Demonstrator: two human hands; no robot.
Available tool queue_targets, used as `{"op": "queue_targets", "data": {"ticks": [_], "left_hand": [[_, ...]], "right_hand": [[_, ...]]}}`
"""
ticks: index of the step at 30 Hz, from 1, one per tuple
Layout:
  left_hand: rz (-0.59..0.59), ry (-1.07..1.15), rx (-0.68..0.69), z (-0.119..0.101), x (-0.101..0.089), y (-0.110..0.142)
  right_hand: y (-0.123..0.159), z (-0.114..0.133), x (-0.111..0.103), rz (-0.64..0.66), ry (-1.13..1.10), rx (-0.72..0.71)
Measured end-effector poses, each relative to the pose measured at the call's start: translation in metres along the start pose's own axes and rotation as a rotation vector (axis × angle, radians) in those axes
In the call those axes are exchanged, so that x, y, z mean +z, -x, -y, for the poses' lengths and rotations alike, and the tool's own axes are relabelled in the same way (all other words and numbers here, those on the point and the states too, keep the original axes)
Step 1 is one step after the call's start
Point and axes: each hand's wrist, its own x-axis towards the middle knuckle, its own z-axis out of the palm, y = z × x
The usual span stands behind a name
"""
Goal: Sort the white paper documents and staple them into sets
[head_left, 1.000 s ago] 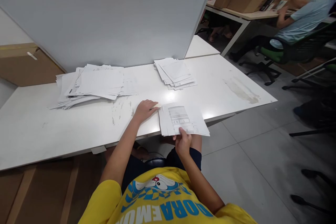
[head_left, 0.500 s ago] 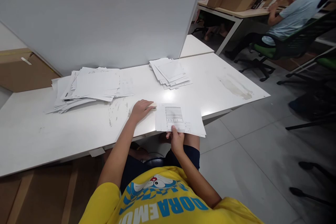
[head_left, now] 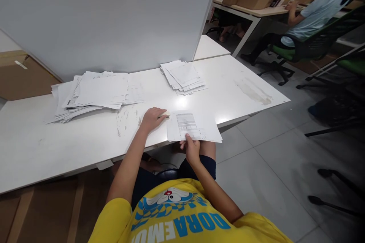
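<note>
My right hand (head_left: 191, 147) grips the near edge of some white printed sheets of paper (head_left: 203, 127), thumb on top and fingers beneath. The top sheet carries a grey printed table, and the sheets reach out past the desk's front edge. Just left of them my left hand (head_left: 153, 117) rests low over the desk, its fingers curled together around a small, thin, dark-tipped thing (head_left: 165, 116) whose kind I cannot make out. That thing's end points toward the left edge of the sheets.
On the white desk (head_left: 85, 140) a large untidy paper pile (head_left: 102, 88) lies left and a smaller paper stack (head_left: 184, 76) lies centre back. A grey panel (head_left: 114, 15) rises behind. A cardboard box (head_left: 25, 78) stands left. At another table sits a person (head_left: 313, 15).
The sheets in my right hand tilt slightly flatter, while both hands stay nearly in place. The view has shifted a little. In the background, the seated person's hands have moved.
</note>
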Motion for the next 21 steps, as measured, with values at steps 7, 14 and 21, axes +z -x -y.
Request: {"op": "queue_targets", "data": {"ticks": [7,14,21], "left_hand": [[0.015,0.003,0.01,-0.001,-0.001,0.0],[0.002,0.007,0.0,-0.002,-0.001,-0.001],[0.02,0.006,-0.018,-0.003,-0.002,-0.001]], "right_hand": [[-0.005,0.011,-0.001,-0.048,-0.048,-0.087],[-0.01,0.004,0.005,-0.05,-0.023,-0.033],[-0.007,0.001,0.005,-0.103,-0.035,-0.068]]}}
